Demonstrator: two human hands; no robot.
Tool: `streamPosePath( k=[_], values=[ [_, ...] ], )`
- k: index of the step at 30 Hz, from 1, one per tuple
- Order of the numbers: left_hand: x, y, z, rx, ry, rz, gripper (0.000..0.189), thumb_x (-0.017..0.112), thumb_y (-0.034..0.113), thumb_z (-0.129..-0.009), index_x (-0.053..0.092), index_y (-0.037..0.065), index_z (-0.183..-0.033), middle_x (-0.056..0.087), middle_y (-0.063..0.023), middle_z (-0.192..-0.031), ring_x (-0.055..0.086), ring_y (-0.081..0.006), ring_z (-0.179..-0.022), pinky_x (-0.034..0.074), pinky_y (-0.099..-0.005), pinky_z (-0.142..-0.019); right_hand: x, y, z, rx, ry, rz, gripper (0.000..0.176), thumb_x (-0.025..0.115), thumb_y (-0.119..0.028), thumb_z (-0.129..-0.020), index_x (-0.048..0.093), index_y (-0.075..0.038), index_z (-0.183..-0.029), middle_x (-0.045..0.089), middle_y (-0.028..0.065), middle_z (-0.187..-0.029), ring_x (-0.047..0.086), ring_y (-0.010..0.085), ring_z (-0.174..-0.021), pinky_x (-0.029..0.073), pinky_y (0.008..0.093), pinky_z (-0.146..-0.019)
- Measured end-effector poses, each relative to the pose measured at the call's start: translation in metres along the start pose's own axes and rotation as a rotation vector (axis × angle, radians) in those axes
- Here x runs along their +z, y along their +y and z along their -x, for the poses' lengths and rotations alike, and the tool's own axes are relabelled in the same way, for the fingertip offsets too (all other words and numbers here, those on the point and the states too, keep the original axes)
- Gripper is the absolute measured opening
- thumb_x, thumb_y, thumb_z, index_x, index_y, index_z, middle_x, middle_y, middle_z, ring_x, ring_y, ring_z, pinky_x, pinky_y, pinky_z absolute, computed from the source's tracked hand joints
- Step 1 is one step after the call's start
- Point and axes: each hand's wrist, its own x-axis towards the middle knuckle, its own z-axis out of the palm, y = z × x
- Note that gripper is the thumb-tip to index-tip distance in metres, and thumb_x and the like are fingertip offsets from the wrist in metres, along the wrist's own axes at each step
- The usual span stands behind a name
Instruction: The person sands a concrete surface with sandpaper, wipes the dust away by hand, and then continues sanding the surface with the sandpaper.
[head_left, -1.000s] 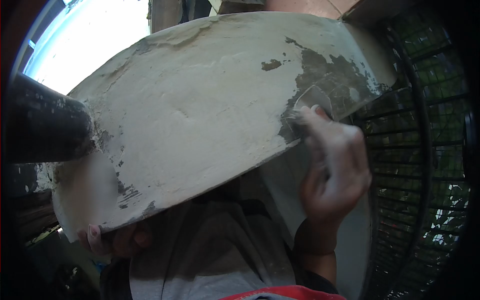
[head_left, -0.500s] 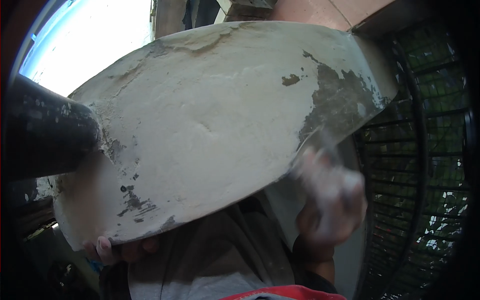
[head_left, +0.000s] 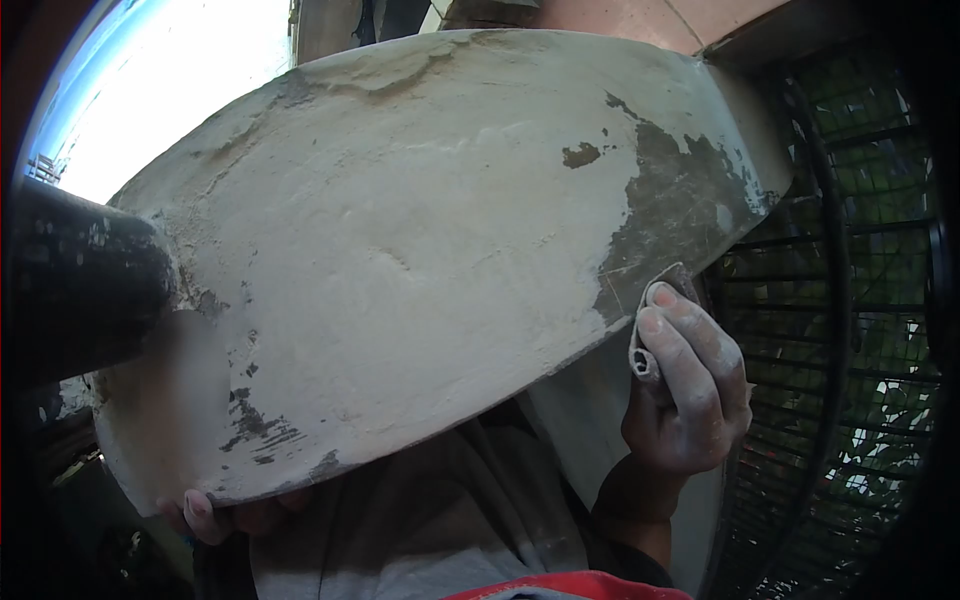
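A large curved panel (head_left: 420, 230) with a pale, powdery coating spreads across the middle of the head view. Dark bare patches show at its right end and lower left. My right hand (head_left: 695, 390), dusted white, is closed around a folded piece of sandpaper (head_left: 683, 278) at the panel's lower right edge, beside the big dark patch. My left hand (head_left: 205, 517) grips the lower left edge; only some fingertips show below it, and the rest is hidden behind the panel or blurred.
A thick dark cylinder (head_left: 90, 285) juts in from the left against the panel. On the right stands a black metal grille (head_left: 830, 300) with greenery behind it. Pinkish tiles (head_left: 630, 20) lie beyond the top edge. My dark clothing (head_left: 420, 510) is just below the panel.
My right hand, blurred by motion before, now shows sharply slightly farther right, with the sandpaper visible. The panel's left end has shifted a little left and down in view; my left hand stays on it.
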Motion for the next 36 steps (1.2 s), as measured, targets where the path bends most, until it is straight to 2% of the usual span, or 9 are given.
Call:
streamPosePath(
  k=[4, 7, 9, 11, 13, 15, 22, 25, 36],
  values=[
    [-0.018, -0.03, 0.046, -0.073, -0.065, -0.072, 0.054, 0.042, 0.062, -0.106, 0.05, 0.021, -0.14, 0.056, -0.0184, -0.12, 0.059, -0.0353, -0.118, 0.056, -0.0519, -0.099, 0.002, -0.01, -0.001, 0.023, -0.004, 0.1, 0.014, 0.068, -0.011, -0.099, 0.074, 0.001, -0.105, 0.072, 0.0155, -0.105, 0.074, 0.0297, -0.099, 0.065, 0.0394, -0.085],
    [-0.002, -0.04, 0.02, 0.36, 0.038, -0.005, 0.053, 0.042, 0.062, -0.106, 0.05, 0.021, -0.139, 0.056, -0.0188, -0.121, 0.059, -0.0367, -0.119, 0.056, -0.0521, -0.099, 0.004, -0.001, -0.001, 0.02, 0.022, 0.033, 0.016, 0.064, -0.009, -0.101, 0.071, 0.002, -0.111, 0.071, 0.0172, -0.107, 0.072, 0.0245, -0.088, 0.062, 0.0333, -0.072],
    [0.007, 0.002, -0.011, 0.114, 0.06, -0.05, 0.051, 0.042, 0.062, -0.106, 0.054, 0.022, -0.134, 0.058, -0.0195, -0.12, 0.059, -0.038, -0.121, 0.056, -0.0522, -0.099, 0.001, 0.0, 0.003, 0.017, 0.052, -0.041, 0.021, 0.06, -0.008, -0.103, 0.068, 0.003, -0.119, 0.071, 0.0179, -0.109, 0.071, 0.0196, -0.076, 0.059, 0.0282, -0.059],
    [0.01, 0.001, -0.013, 0.08, 0.076, -0.081, 0.048, 0.04, 0.062, -0.106, 0.059, 0.023, -0.127, 0.059, -0.0204, -0.12, 0.058, -0.0395, -0.122, 0.056, -0.0532, -0.099, -0.008, -0.008, 0.01, 0.888, 0.276, -0.907, 0.032, 0.051, -0.007, -0.106, 0.055, 0.004, -0.136, 0.068, 0.016, -0.108, 0.05, 0.0084, -0.051, 0.037, 0.021, -0.04],
    [0.01, -0.001, -0.01, 0.129, 0.088, -0.096, 0.047, 0.038, 0.061, -0.107, 0.062, 0.023, -0.12, 0.06, -0.0211, -0.12, 0.058, -0.0407, -0.123, 0.055, -0.0541, -0.099, -0.004, -0.005, 0.01, 0.891, 0.321, -1.167, 0.034, 0.046, -0.009, -0.108, 0.046, 0.003, -0.141, 0.065, 0.0125, -0.104, 0.03, 0.0043, -0.044, 0.022, 0.0209, -0.034],
    [0.009, 0.004, -0.009, 0.207, 0.047, -0.146, 0.055, 0.037, 0.058, -0.108, 0.047, 0.015, -0.142, 0.048, -0.0166, -0.124, 0.05, -0.0304, -0.117, 0.055, -0.0507, -0.099, -0.003, -0.004, 0.012, 0.871, 0.329, -1.413, 0.027, 0.047, -0.009, -0.108, 0.051, 0.002, -0.133, 0.063, 0.0104, -0.1, 0.032, 0.0049, -0.045, 0.025, 0.02, -0.035],
    [0.005, -0.001, -0.008, 0.081, -0.063, -0.055, 0.064, 0.037, 0.06, -0.108, 0.042, 0.013, -0.151, 0.045, -0.0159, -0.125, 0.046, -0.0251, -0.114, 0.056, -0.0491, -0.096, -0.002, -0.01, 0.011, 0.89, 0.383, -1.381, 0.03, 0.045, -0.02, -0.111, 0.05, 0.0, -0.132, 0.064, 0.0126, -0.108, 0.036, 0.0084, -0.049, 0.027, 0.0225, -0.038],
    [0.013, -0.006, -0.004, 0.138, 0.13, 0.025, 0.048, 0.028, 0.054, -0.109, 0.066, 0.025, -0.109, 0.062, -0.0213, -0.121, 0.057, -0.0423, -0.125, 0.05, -0.0565, -0.103, -0.001, -0.01, 0.01, 0.855, 0.385, -1.35, 0.033, 0.046, -0.026, -0.11, 0.051, -0.001, -0.131, 0.064, 0.0153, -0.111, 0.037, 0.0112, -0.05, 0.029, 0.0243, -0.041],
    [0.001, 0.008, 0.003, 0.042, -0.044, -0.076, 0.063, 0.037, 0.059, -0.108, 0.04, 0.014, -0.152, 0.043, -0.0166, -0.13, 0.047, -0.0291, -0.118, 0.053, -0.0511, -0.102, 0.007, -0.004, 0.016, 0.624, 0.317, -0.577, 0.039, 0.085, -0.017, -0.087, 0.062, -0.002, -0.114, 0.066, 0.0153, -0.109, 0.062, 0.0175, -0.092, 0.054, 0.0326, -0.074]
  ],
)
